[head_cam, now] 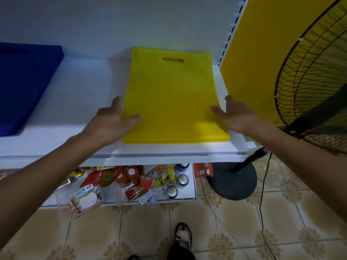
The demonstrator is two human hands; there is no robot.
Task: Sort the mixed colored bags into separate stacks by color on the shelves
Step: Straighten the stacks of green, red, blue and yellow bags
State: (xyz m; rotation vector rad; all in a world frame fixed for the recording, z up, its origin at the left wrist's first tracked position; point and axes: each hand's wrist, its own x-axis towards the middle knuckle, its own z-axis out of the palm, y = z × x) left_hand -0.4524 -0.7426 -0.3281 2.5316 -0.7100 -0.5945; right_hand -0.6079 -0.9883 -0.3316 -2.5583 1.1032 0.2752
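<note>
- The white shelf [84,87] carries both piles. Its surface looks smooth, so I judge that fabric will slide on it easily when pushed.
- The standing fan [315,81] is just to the right of the shelf. If it is running, loose light bags could lift, but I cannot tell whether it is.
- The yellow bags [172,98] lie flat in a stack at the right end of the shelf, near its front edge, with the handle ends toward the back wall. They look like thin non-woven cloth, which is light, soft and floppy, not fragile and not slippery. A single bag would sag if lifted by one corner. The stack is best moved from both long sides at once, or with a flat palm under it.
- The blue bags [24,85] form a separate, thicker stack at the left end, well apart from the yellow one. They probably handle the same way, though a pile this thick will be heavier.
- The left hand [110,119] is released. Its fingers lie straight along the yellow stack's left edge and its thumb rests on top.
- The right hand [236,117] mirrors it at the right edge, also with straight fingers and nothing clasped. Together they appear to be squaring the pile.
- The handle slot [172,61] is an oval cut-out near the far end and gives a natural hold for carrying one bag.
</note>
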